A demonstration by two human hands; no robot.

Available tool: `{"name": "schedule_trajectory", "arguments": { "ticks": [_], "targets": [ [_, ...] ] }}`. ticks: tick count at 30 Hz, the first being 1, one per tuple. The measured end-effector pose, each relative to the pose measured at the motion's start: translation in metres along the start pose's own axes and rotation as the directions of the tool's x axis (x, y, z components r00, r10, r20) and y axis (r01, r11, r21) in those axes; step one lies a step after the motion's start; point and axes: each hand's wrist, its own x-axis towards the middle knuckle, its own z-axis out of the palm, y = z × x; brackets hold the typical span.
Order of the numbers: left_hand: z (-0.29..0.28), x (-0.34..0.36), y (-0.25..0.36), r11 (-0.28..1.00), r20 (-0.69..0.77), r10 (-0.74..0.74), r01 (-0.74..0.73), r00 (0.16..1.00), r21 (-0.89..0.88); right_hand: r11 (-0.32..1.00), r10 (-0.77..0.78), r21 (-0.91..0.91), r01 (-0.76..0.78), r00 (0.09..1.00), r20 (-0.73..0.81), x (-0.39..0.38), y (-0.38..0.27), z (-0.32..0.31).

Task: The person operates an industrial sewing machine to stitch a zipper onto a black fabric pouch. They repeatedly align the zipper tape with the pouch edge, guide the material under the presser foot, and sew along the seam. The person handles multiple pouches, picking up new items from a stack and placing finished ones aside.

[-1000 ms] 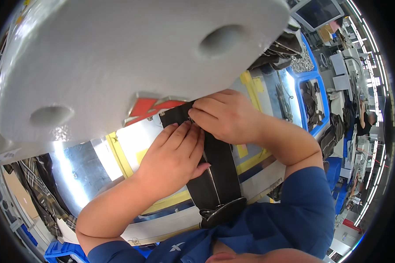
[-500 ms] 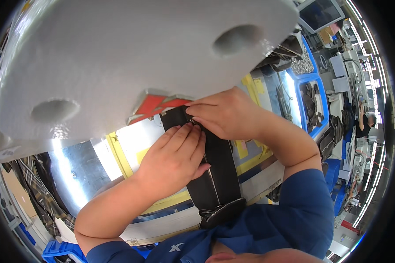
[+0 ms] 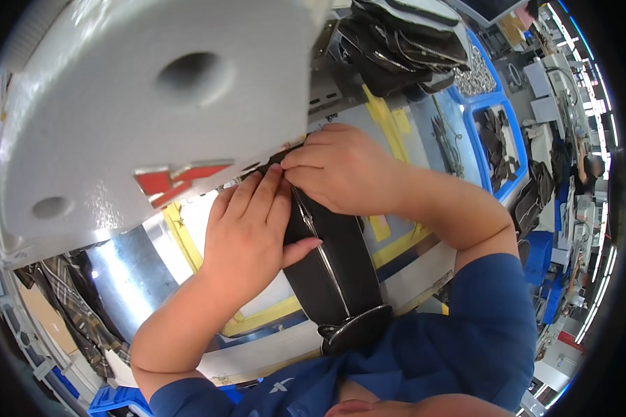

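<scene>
A long black zippered piece (image 3: 335,250), leather-like, lies lengthwise under my hands, a metal zipper running down its middle. Its near end curls up against my shirt, and its far end passes beneath the light grey head of what looks like a sewing machine (image 3: 111,125). My left hand (image 3: 247,226) lies flat on the left side of the piece, fingers stretched forward and thumb reaching to the zipper. At the far right edge, my right hand (image 3: 337,167) has its fingers bent together on the piece. The machine head hides whatever part it works with.
Dark zippered pieces are stacked (image 3: 403,52) behind my right hand. Scissors (image 3: 442,139) lie right of the yellow-taped work surface (image 3: 396,257). Blue trays (image 3: 476,121) hold metal parts and dark scraps. Plaid fabric (image 3: 83,299) hangs at the left; another person (image 3: 591,167) is far right.
Both hands and the black piece have shifted forward, farther under the machine head. The view has also moved, so the machine head appears farther left and the stack of dark pieces shows more.
</scene>
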Motion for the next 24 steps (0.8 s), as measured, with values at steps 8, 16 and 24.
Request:
{"name": "schedule_trajectory", "arguments": {
  "ticks": [8, 16, 24],
  "targets": [
    [-0.007, 0.000, 0.003, 0.999, 0.045, -0.040, 0.038, 0.998, 0.039, 0.989, 0.106, 0.075, -0.128, 0.963, 0.246, -0.003, 0.003, -0.029],
    [-0.014, 0.003, 0.006, 0.995, 0.100, -0.100, 0.098, 0.990, 0.022, 0.976, 0.195, 0.010, -0.216, 0.901, 0.387, 0.017, -0.005, -0.033],
    [-0.023, -0.002, -0.005, 0.987, 0.131, -0.157, 0.153, 0.979, 0.039, 0.983, 0.161, 0.053, -0.177, 0.962, 0.223, 0.026, -0.011, -0.008]
  ]
}}
